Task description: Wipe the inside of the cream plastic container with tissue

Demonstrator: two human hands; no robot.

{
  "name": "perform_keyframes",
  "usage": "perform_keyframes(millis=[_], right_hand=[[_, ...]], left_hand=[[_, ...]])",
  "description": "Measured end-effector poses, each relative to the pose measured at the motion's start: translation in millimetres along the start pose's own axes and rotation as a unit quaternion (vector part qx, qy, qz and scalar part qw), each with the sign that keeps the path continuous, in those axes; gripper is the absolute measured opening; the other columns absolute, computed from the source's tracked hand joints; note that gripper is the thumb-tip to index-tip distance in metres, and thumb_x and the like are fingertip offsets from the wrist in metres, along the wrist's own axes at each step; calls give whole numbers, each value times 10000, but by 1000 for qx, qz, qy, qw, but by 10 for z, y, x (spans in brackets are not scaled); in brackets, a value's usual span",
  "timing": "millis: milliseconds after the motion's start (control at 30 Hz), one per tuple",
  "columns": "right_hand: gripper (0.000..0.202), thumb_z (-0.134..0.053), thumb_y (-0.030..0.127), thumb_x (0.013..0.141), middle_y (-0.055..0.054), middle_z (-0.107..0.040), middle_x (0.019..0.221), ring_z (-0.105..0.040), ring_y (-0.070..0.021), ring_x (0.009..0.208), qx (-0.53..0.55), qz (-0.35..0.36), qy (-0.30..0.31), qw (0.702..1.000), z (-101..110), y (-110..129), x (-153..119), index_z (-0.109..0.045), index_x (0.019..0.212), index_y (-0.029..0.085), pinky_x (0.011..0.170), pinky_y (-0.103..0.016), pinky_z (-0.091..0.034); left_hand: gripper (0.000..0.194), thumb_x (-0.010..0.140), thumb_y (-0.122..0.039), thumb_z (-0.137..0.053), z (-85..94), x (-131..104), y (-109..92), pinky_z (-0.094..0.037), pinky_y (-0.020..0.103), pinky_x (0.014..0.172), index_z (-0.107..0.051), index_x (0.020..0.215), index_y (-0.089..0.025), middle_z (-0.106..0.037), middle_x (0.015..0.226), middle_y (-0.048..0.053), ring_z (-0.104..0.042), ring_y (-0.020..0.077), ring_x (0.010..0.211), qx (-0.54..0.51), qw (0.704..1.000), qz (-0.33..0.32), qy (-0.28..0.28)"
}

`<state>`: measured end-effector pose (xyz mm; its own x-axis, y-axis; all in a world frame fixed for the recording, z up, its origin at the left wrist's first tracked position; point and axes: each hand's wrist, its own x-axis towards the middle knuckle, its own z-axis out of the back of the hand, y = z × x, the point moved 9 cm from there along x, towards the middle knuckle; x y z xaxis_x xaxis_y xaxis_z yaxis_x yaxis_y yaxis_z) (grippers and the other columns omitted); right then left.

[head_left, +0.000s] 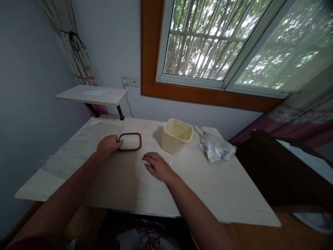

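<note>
My left hand (108,144) is closed on the left side of a brown ring (141,141), a thin rounded-rectangular frame with an open middle. The ring is at or just above the tabletop; I cannot tell whether it touches. To the right of the ring, my right hand (157,166) is palm down low over the table, fingers stretched out and holding nothing. Just beyond my right hand stands a cream plastic bin (173,143), upright, its mouth uncovered and of a similar rounded-rectangular outline.
A crumpled clear plastic bag (218,147) lies right of the bin on the pale wooden table (208,187). Clear film (67,156) covers the table's left part. A raised shelf (111,97) with a paper stands back left. Behind are a wall socket (125,80) and a window.
</note>
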<state>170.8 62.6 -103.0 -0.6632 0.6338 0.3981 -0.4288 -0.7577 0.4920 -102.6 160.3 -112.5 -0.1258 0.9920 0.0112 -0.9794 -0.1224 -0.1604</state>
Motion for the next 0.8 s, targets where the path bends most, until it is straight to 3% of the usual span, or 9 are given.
perform_keyframes(millis=[167,300,533,667,800], right_hand=[[345,-600,215,963,-101,-647,1289,-550,-244,1236,-4,-1,-2,1000,9,-3,-2,-634,1306,244,1076,-452,-466],[341,-599,214,966,-99,-649,1285,-556,-244,1231,-4,2,1,1000,13,3,0,-638,1302,256,1073,-459,-469],[320,-593,216,969,-102,-646,1290,-556,-244,1232,-13,5,2,1000,-3,-5,6,-654,1281,253,1073,-456,-467],[311,-596,208,963,-103,-644,1293,-560,-243,1230,-12,10,1,1000,-11,-12,3,-663,1263,257,1066,-458,-470],[309,-602,206,960,-103,-647,1289,-569,-244,1221,-11,10,-3,1000,-7,-20,-1,-669,1256,266,1056,-464,-476]], left_hand=[[379,848,-512,-495,-80,-17,-34,-469,374,686,-707,906,-202,-734,968,157,-680,312,876,5,1000,8,7],[347,841,-494,-507,37,-13,36,-469,358,694,-699,893,-210,-740,926,128,-677,294,864,-20,999,17,-23],[399,860,-552,-478,352,-26,623,-467,379,679,-681,898,-211,-740,932,140,-674,328,871,-60,987,121,-82],[452,861,-585,-462,354,-53,921,-486,412,688,-692,917,-199,-734,934,166,-673,355,870,-51,982,161,-86],[490,876,-594,-425,254,-117,1082,-505,447,715,-696,979,-199,-730,984,186,-674,379,905,-27,979,188,-71]])
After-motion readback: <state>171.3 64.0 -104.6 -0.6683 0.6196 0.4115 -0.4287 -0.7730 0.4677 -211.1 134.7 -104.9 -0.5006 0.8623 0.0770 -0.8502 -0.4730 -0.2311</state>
